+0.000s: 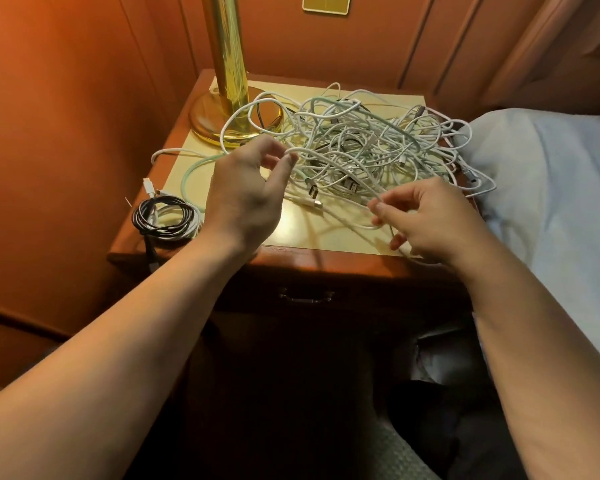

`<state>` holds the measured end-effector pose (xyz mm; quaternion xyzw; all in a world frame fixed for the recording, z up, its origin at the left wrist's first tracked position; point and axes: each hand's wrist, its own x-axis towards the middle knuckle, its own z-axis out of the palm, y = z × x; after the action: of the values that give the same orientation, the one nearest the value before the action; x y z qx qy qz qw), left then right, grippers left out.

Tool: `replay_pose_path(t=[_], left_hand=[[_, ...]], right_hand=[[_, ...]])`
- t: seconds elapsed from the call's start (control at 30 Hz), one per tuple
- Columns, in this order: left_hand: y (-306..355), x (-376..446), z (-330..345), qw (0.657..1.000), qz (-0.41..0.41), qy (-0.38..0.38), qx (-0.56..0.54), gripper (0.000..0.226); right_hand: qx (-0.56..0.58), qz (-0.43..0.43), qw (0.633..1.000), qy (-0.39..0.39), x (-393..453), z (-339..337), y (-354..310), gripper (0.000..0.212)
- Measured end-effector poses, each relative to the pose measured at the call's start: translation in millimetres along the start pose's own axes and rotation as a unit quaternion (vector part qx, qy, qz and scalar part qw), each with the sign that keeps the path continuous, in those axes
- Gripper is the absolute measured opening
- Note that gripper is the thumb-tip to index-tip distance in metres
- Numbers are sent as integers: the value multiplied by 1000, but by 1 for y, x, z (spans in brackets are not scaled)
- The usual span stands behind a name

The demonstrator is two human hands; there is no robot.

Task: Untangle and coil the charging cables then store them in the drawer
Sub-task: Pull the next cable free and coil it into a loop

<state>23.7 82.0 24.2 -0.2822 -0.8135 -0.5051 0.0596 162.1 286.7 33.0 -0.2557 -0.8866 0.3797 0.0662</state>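
A big tangle of mostly white charging cables [357, 143] covers the nightstand top [298, 230]. My left hand [246, 192] pinches one white cable [329, 164] between thumb and forefinger at the tangle's left edge. That same strand runs down to my right hand [430, 220], which pinches it near the front edge. Two coiled cables, one black and one white [165, 216], lie at the front left corner. The drawer [361, 292] below the top is closed, with a dark metal handle [307, 297].
A brass lamp base and pole [227, 112] stand at the back left of the nightstand, with cable loops lying over the base. A bed with a white sheet [551, 202] borders the right side. Wood-panelled wall rises behind and to the left.
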Motion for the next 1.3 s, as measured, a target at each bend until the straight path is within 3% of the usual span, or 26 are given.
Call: replay_pose_path(t=[0.1, 0.33, 0.53, 0.7, 0.83, 0.9, 0.97, 1.1, 1.17, 1.3], left_hand=[[4, 3, 2, 998, -46, -1, -43, 28], [19, 2, 1, 990, -71, -47, -116, 27], [19, 5, -5, 979, -105, -94, -145, 15], [18, 9, -18, 966, -63, -196, -159, 14], [13, 12, -32, 948, -25, -264, -174, 36], [9, 10, -31, 954, 0, -274, -125, 37], [6, 8, -23, 967, 20, -232, -101, 29], [1, 13, -18, 973, -39, -121, -193, 33], [1, 20, -24, 969, -61, -102, -217, 32], [6, 31, -34, 963, -65, -114, -235, 29]], right_hand=[[146, 2, 989, 6, -2, -2, -4, 16], [417, 27, 907, -59, -9, -1, -23, 24], [473, -26, 860, -190, -15, 15, -40, 21], [531, -40, 837, -124, -5, 16, -48, 20], [551, -48, 829, -83, 0, 17, -50, 20], [543, -43, 835, -77, 1, 19, -50, 22], [504, -41, 860, -68, 1, 23, -50, 25], [443, -20, 894, -63, 1, 31, -50, 38], [414, -6, 907, -73, 0, 36, -52, 35], [181, -42, 982, -9, 5, 57, -43, 25]])
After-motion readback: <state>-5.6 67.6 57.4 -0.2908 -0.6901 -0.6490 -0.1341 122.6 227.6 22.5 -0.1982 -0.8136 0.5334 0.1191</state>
